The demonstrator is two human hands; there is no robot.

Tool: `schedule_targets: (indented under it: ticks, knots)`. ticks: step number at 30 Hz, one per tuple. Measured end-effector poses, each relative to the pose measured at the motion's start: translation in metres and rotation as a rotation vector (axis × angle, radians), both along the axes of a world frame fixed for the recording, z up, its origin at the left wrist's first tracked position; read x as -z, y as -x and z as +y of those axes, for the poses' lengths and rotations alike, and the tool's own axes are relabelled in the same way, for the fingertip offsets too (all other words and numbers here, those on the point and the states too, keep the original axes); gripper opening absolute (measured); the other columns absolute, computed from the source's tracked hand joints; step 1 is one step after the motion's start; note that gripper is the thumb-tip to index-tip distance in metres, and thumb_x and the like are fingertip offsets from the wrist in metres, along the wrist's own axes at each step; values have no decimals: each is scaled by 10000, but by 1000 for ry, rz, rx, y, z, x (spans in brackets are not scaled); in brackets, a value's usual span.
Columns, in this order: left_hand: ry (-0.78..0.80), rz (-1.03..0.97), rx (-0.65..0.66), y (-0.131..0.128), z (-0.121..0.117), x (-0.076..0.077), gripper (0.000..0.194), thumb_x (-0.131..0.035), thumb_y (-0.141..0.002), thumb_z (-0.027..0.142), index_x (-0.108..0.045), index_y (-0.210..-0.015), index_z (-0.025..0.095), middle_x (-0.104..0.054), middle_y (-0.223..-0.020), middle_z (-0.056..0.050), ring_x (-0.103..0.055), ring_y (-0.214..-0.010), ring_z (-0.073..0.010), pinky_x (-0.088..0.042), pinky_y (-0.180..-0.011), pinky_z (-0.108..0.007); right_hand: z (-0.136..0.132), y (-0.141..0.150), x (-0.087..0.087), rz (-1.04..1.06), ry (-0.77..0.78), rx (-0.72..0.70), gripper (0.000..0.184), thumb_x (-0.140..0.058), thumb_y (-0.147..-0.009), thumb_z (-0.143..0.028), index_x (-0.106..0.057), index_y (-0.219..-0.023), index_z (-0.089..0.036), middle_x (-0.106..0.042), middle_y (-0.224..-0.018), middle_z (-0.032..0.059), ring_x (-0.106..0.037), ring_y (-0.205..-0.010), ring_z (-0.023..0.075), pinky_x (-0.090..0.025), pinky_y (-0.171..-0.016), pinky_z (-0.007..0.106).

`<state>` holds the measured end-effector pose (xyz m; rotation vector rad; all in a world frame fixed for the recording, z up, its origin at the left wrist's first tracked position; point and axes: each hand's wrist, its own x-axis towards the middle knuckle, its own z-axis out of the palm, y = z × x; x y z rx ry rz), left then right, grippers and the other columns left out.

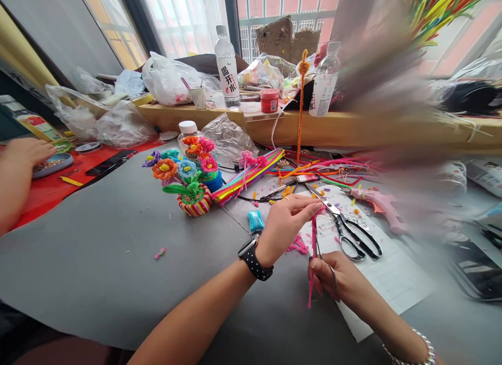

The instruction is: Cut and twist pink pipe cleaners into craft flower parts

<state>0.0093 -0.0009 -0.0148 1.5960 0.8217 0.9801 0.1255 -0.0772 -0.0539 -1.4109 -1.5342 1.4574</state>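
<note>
My left hand [288, 221], with a black watch band on its wrist, pinches the top of a bright pink pipe cleaner [312, 281] that hangs down. Just below, my right hand [333, 273] is closed on small metal scissors [318, 244]; a handle loop shows by the thumb. Their blades point up alongside the pipe cleaner. Pink fuzz trimmings [298, 245] lie behind the hands. Larger scissors with black handles [358, 239] rest on a white paper sheet [386, 284] just beyond my right hand.
A pot of pipe-cleaner flowers [194, 200] stands left of centre, beside a bundle of colourful pipe cleaners [251, 177]. Further right lies a pink glue gun [382, 205]. Bottles and bags crowd the wooden ledge [188, 116]. Another person's hand [29, 151] is at far left. A blurred shape covers the right side.
</note>
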Motion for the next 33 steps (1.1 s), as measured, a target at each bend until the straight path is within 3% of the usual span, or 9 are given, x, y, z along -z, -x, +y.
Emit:
schedule_targets:
  ticks: [11, 17, 23, 33]
  knots:
    - [107, -44, 61, 0, 1, -1, 279, -553, -727, 329, -643, -915, 142, -583, -1019, -88, -568, -883, -174, -481, -738, -268, 1, -3, 3, -5, -3, 10, 606, -364, -661, -713, -388, -360, -189, -325, -354, -35, -295, -359, 84, -244, -412, 233]
    - [88, 56, 129, 7, 8, -5, 298, -545, -731, 331, -630, -961, 161, -596, -1050, -77, -566, -891, -174, -463, -782, -288, 1, -2, 1, -17, -1, 7, 613, -358, -653, -723, -378, -351, -190, -308, -349, -40, -285, -359, 83, -245, -421, 237]
    - [97, 62, 113, 9, 9, -9, 289, -547, -730, 319, -641, -928, 132, -647, -924, -76, -581, -807, -160, -462, -739, -268, 1, -3, -2, -49, 16, 15, 619, -353, -647, -730, -379, -347, -190, -311, -342, -39, -286, -355, 81, -243, -414, 236]
    - [110, -13, 62, 9, 9, -9, 268, -576, -708, 300, -644, -887, 113, -645, -922, -91, -584, -800, -158, -466, -692, -244, 1, -5, 3, -87, -6, -5, 661, -329, -658, -733, -391, -314, -171, -298, -306, -43, -287, -336, 64, -247, -404, 219]
